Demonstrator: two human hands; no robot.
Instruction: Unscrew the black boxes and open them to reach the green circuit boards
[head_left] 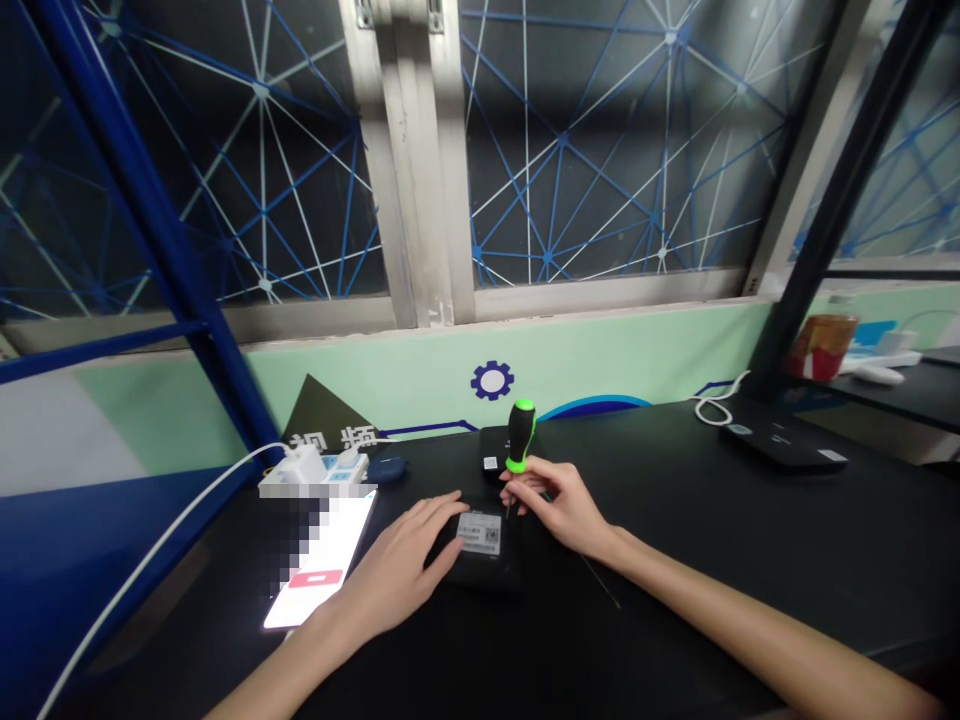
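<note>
- We lay our left hand (pixel 416 560) on the near-left part of a flat black device (pixel 484 575), fingers spread and thumb apart; it grasps nothing and presses or rests from above.
- We pinch a screwdriver (pixel 522 438) low down in our right hand (pixel 551 498), between thumb and fingertips; its black and green handle stands above the hand, nearly upright, the top leaning slightly right.
- We see the screwdriver's thin shaft pointing down at the far right corner of the black device; whether the tip sits in a screw we cannot tell.
- We have the black device in the middle of the black table (pixel 675 630), a pale printed label (pixel 480 533) facing up, between our two hands.
- Just beyond it we see a second black box (pixel 491 447), partly hidden behind the screwdriver.
- Near our right wrist we see a thin rod (pixel 602 583) lying slantwise on the table.
- To the left of our left hand we have a lit screen (pixel 330 562); beyond it lie a white power strip (pixel 274 490) and a dark blue case (pixel 387 469).
- At the far right we see another black device (pixel 787 445), a white cable (pixel 712 412) beside it.
</note>
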